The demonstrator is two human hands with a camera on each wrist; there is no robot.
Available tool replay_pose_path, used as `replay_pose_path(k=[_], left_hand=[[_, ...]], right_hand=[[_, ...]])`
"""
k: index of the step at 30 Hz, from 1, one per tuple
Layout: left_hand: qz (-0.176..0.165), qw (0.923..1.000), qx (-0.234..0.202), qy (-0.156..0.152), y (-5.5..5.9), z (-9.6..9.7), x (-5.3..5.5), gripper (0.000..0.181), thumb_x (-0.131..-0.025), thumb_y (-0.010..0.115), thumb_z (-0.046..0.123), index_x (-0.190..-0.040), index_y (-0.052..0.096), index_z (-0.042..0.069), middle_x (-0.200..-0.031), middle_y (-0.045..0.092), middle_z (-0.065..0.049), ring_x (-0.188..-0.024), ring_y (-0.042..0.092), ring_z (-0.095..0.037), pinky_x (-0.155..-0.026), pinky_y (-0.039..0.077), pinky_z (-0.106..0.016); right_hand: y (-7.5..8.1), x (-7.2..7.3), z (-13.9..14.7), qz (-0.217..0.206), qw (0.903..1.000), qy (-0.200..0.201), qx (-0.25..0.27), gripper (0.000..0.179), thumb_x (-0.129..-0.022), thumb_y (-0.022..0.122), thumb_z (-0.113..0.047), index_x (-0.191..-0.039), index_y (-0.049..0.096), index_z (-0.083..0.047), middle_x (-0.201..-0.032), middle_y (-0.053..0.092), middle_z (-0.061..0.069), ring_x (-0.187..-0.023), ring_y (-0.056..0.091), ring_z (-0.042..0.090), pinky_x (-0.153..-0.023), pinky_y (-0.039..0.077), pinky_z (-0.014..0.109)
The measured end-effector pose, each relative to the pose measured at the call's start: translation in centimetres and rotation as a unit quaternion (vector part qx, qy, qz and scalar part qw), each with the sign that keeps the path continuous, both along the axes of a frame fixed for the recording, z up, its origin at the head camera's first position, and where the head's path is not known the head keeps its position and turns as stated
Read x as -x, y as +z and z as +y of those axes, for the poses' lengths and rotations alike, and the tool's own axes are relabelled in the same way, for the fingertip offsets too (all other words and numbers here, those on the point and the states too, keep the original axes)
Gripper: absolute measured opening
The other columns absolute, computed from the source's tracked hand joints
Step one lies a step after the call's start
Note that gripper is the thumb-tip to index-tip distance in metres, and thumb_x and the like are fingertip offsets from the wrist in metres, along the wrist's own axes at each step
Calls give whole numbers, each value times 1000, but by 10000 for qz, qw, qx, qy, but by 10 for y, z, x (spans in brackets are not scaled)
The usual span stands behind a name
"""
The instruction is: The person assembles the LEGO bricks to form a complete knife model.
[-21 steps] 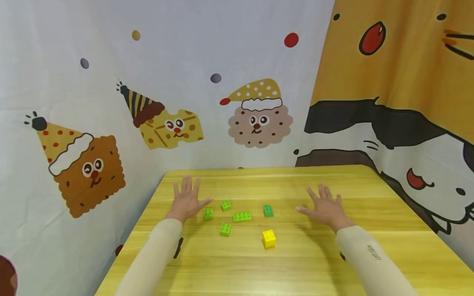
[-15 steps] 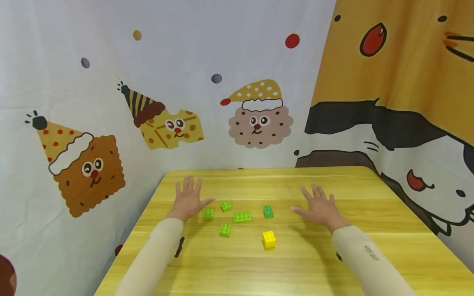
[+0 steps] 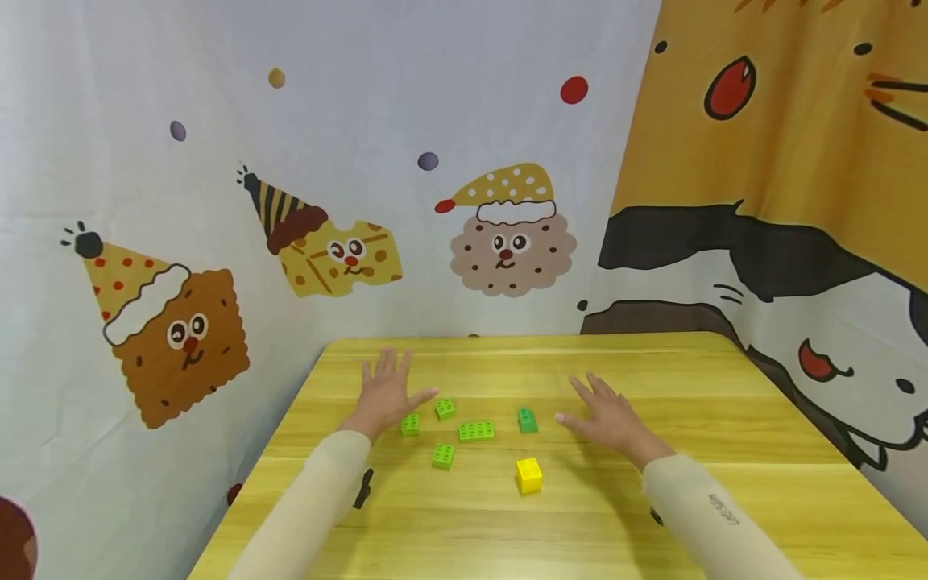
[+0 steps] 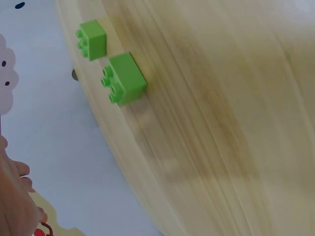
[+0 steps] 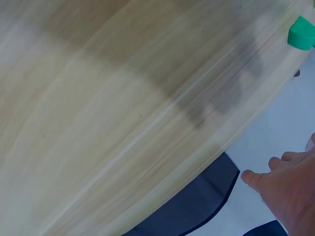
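Observation:
My left hand (image 3: 386, 399) is spread over the left of the table, fingers straight, holding nothing. Closest to it are two small light green toy bricks, one brick (image 3: 410, 424) by the wrist and another brick (image 3: 445, 408) near the thumb. My right hand (image 3: 606, 418) reaches in from the right with fingers extended and bare. A dark green sloped brick (image 3: 528, 420) lies left of its thumb. Between the hands are a long light green brick (image 3: 476, 431), a square light green brick (image 3: 443, 456) and a yellow brick (image 3: 528, 475). In the left wrist view, light green bricks (image 4: 125, 78) show their studs.
The bricks lie on a yellow wood-grain table (image 3: 580, 532). Behind it hangs a white curtain (image 3: 362, 105) printed with cartoon snacks, with an orange cartoon panel (image 3: 790, 145) at the right. The table's far edge runs close to the curtain.
Both hands have moved inward, the left one to the right and the right one to the left. The bricks have stayed in place on the table; the head view has tilted slightly.

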State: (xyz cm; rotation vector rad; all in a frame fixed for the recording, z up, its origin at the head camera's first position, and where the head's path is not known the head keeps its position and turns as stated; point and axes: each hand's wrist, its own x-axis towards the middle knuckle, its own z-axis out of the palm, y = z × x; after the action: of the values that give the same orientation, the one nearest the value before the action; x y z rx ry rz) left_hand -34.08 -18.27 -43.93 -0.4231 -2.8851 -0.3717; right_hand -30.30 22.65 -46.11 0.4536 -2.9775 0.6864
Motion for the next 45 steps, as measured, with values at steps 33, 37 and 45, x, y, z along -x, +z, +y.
replay_pose_path(k=[33,37,45], left_hand=[[-1363,9412,-3078,-275,-11,41,-8,83,-93,65,51,-157,28,15,-155,36,-16,-142,32,-37,-109,31,-59],[-1552,9265,-3415,-286,-12,43,-10,81,-91,67,51,-155,33,16,-147,46,-15,-135,42,-34,-105,37,-56],[-1880,9052,-3782,-470,-19,45,-16,74,-91,70,47,-151,42,13,-139,51,-15,-128,47,-33,-101,41,-54]], right_hand=[[-20,-20,-32,-1512,9690,402,1913,80,-93,66,-47,-156,32,-10,-154,36,21,-136,39,44,-105,31,65],[-24,-22,-34,-1670,9616,609,2091,81,-93,70,-40,-155,31,-7,-151,40,22,-133,42,43,-104,35,61],[-28,-27,-38,-1811,9510,896,2341,82,-90,74,-38,-152,36,0,-148,43,24,-129,46,43,-101,40,60]])
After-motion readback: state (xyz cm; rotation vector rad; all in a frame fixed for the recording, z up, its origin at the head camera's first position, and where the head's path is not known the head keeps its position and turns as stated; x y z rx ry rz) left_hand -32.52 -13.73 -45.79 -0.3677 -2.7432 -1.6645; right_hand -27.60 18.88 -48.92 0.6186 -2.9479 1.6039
